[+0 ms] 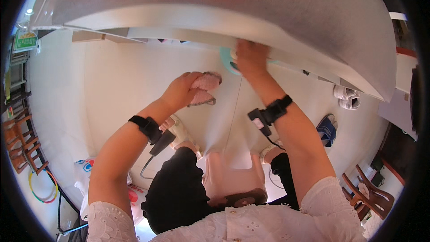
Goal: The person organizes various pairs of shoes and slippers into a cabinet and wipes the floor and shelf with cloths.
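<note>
My left hand is closed around a pink fuzzy cloth item with a dark patterned edge, folded into two lobes, held above the pale floor. My right hand reaches under the lower edge of the large pale surface in front of me. Behind and beside it shows part of a turquoise round item, on the floor or just above it. The fingertips of my right hand are blurred and partly hidden, so what they hold cannot be told. Each wrist bears a black strapped device with a cable.
A large pale panel overhangs the front. White shoes and a blue slipper lie to the right. A pink plastic stool is between my legs. Bags stand at left; wooden chairs are at the far edges.
</note>
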A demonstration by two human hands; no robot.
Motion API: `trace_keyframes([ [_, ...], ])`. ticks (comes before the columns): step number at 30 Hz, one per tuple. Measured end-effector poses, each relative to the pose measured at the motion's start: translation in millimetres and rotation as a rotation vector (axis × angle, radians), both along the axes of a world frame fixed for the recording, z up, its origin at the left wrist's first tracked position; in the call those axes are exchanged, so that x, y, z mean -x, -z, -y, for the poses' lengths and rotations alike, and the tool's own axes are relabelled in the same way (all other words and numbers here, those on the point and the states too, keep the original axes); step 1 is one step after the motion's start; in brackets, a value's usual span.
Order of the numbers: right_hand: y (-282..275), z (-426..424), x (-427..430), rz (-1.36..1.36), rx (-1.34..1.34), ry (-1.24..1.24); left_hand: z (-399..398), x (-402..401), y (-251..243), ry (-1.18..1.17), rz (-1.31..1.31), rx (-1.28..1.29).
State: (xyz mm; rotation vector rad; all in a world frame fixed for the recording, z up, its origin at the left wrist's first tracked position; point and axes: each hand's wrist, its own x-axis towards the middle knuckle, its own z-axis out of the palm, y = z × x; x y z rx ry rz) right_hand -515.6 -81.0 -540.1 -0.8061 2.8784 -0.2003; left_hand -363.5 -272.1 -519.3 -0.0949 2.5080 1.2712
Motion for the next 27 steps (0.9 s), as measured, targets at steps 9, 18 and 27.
trace_keyframes([
  [9,-21,-49,-2,-0.226,0.098,-0.093,15,-3,2,0.003,-0.149,0.215],
  [18,4,66,-23,-0.174,0.322,-0.186,22,47,-21,-0.337,-0.732,0.3],
  [27,-28,13,-21,-0.039,0.504,-0.308,1,96,-3,-0.292,-0.297,0.617],
])
